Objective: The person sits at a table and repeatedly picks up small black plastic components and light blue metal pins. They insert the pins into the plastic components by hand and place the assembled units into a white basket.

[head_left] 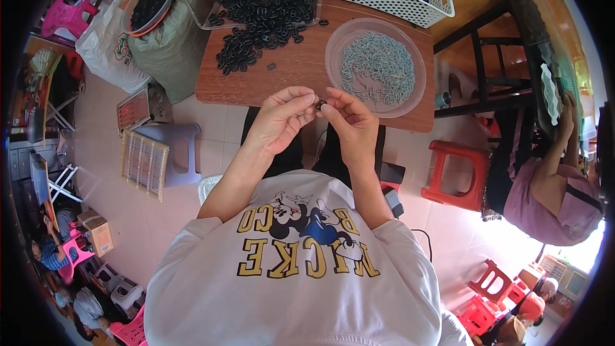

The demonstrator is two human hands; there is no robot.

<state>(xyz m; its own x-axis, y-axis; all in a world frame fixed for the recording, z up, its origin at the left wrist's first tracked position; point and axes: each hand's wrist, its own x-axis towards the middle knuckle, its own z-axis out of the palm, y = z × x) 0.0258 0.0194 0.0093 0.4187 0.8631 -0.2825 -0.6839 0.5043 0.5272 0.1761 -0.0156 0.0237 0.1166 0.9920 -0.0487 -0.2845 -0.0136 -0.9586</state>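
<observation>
Wooden worktop [288,77] upper centre, black ring pile [256,32] upper left, clear bowl [336,48] of pale pieces right, left hand [280,120] and right hand [350,122] at centre, both grips pinching one small black part [321,104] between fingertips.

You pinch a small black part [321,104]; black rings [256,19] heaped on brown wood table [288,77], pale grey-white pieces [377,67] in clear bowl [333,51], white basket [410,1].
</observation>
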